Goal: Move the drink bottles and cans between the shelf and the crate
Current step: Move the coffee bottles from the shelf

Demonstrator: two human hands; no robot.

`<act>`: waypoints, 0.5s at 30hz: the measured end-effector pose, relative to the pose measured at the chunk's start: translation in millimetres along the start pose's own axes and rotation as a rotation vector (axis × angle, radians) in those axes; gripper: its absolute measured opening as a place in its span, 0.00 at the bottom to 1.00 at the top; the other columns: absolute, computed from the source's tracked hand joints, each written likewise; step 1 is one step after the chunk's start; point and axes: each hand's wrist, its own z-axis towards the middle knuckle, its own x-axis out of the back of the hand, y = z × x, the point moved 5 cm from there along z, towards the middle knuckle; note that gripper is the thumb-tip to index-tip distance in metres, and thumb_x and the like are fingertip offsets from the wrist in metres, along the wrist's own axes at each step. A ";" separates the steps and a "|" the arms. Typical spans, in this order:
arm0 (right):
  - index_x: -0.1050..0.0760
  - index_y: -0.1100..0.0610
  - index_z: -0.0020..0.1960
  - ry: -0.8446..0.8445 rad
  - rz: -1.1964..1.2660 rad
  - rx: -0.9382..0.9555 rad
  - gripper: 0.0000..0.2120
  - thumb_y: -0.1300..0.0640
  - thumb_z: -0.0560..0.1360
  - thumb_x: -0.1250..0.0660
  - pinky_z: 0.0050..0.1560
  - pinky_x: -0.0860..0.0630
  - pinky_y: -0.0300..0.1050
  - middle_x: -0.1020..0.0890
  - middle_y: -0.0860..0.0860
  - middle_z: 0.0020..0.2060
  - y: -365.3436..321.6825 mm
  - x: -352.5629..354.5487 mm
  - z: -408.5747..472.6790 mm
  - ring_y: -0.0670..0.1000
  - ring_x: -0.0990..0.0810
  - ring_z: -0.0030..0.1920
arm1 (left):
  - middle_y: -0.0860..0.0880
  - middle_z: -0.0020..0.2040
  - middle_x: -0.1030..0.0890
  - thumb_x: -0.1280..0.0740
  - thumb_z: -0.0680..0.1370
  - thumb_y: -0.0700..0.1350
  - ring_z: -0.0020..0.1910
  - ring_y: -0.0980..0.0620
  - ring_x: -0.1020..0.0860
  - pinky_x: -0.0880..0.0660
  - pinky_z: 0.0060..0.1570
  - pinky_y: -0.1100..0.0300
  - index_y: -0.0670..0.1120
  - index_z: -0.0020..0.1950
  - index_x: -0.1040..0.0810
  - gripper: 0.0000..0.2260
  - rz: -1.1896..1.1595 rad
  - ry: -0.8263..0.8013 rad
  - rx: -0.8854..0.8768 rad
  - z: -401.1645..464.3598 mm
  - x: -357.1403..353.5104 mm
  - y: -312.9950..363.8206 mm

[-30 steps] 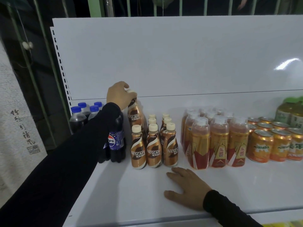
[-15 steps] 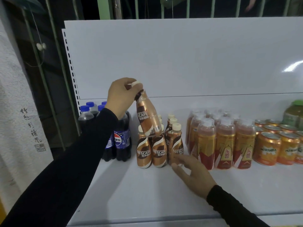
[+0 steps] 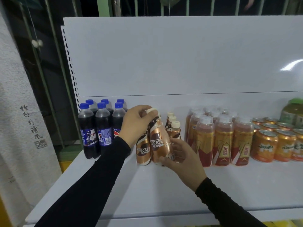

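Note:
A gold-and-brown Nescafe coffee bottle (image 3: 159, 143) with a cream cap is held just in front of the group of like coffee bottles (image 3: 173, 128) on the white shelf (image 3: 147, 190). My left hand (image 3: 136, 125) grips its neck and cap from the left. My right hand (image 3: 180, 159) curls around its lower part from the right. Another Nescafe bottle (image 3: 143, 151) stands right beside it on the left. No crate is in view.
Several blue-capped Pepsi bottles (image 3: 98, 128) stand at the shelf's left end. Right of the coffee stand several orange bottles with clear caps (image 3: 223, 141), then orange Mirinda cans (image 3: 277, 143) and a green-capped bottle (image 3: 293, 113). The shelf's white back panel (image 3: 180, 54) rises behind.
My left hand brought the lifted coffee bottle down and forward from its tilted position above the group. My right hand rose from the shelf and took hold of the bottle's lower part.

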 end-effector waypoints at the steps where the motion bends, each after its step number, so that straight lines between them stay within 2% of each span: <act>1: 0.28 0.47 0.66 -0.009 0.020 -0.007 0.29 0.51 0.67 0.21 0.49 0.23 0.30 0.19 0.43 0.54 1.8 0.3 -0.5 0.36 0.20 0.51 | 0.50 0.54 0.16 0.28 0.78 0.50 0.54 0.51 0.18 0.20 0.58 0.49 0.49 0.61 0.19 0.13 -0.014 -0.001 0.004 -1.8 0.1 -0.3; 4: 0.26 0.51 0.68 -0.080 0.157 -0.021 0.26 0.52 0.71 0.26 0.57 0.19 0.43 0.16 0.47 0.56 3.9 0.8 -3.1 0.45 0.17 0.56 | 0.51 0.54 0.16 0.29 0.78 0.49 0.53 0.52 0.17 0.19 0.57 0.51 0.51 0.60 0.20 0.11 -0.100 -0.042 0.032 -7.2 0.0 -0.7; 6: 0.26 0.53 0.67 -0.151 0.278 -0.020 0.23 0.53 0.72 0.31 0.55 0.19 0.44 0.15 0.49 0.55 2.4 0.4 -5.9 0.49 0.17 0.57 | 0.49 0.54 0.15 0.29 0.78 0.48 0.52 0.50 0.16 0.19 0.55 0.53 0.53 0.60 0.21 0.10 -0.183 -0.106 0.085 -11.5 -1.4 -4.4; 10: 0.27 0.54 0.66 -0.270 0.461 -0.113 0.21 0.54 0.73 0.36 0.53 0.19 0.45 0.15 0.48 0.53 7.0 -4.7 -11.2 0.52 0.17 0.57 | 0.45 0.53 0.14 0.29 0.78 0.46 0.52 0.44 0.15 0.20 0.58 0.44 0.54 0.62 0.25 0.13 -0.285 -0.161 0.168 -19.3 -2.5 -16.7; 13: 0.28 0.51 0.67 -0.287 0.378 -0.143 0.21 0.48 0.75 0.34 0.55 0.20 0.44 0.16 0.43 0.54 12.1 -7.0 -12.7 0.49 0.18 0.58 | 0.43 0.51 0.14 0.28 0.78 0.44 0.50 0.42 0.15 0.20 0.57 0.42 0.52 0.64 0.26 0.16 -0.306 -0.156 0.152 -24.6 -2.6 -20.0; 15: 0.28 0.47 0.67 -0.293 0.135 -0.058 0.27 0.36 0.73 0.32 0.57 0.20 0.44 0.18 0.39 0.55 10.2 -8.4 -11.3 0.46 0.19 0.58 | 0.42 0.49 0.14 0.28 0.77 0.42 0.49 0.41 0.15 0.19 0.55 0.42 0.51 0.63 0.26 0.16 -0.326 -0.144 0.131 -28.9 -3.9 -19.6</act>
